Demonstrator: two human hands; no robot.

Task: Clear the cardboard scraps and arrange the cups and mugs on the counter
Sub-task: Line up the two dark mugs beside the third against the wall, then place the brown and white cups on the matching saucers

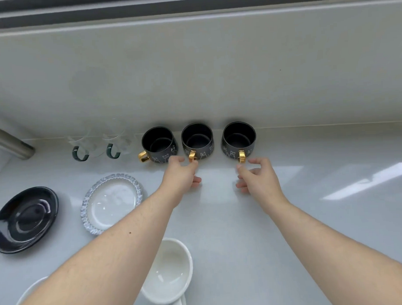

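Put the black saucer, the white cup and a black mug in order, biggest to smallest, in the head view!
1. black saucer
2. white cup, though nearness to the camera inflates it
3. black mug, farthest away

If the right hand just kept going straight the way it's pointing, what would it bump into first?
Most likely the gold handle of the rightmost black mug. The right hand has its fingertips right beside that handle, pointing toward the wall; whether they already touch is unclear. Behind the mug is only the backsplash.

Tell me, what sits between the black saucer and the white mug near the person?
In the head view, the clear scalloped glass plate and the person's left forearm lie between the black saucer and the white mug.
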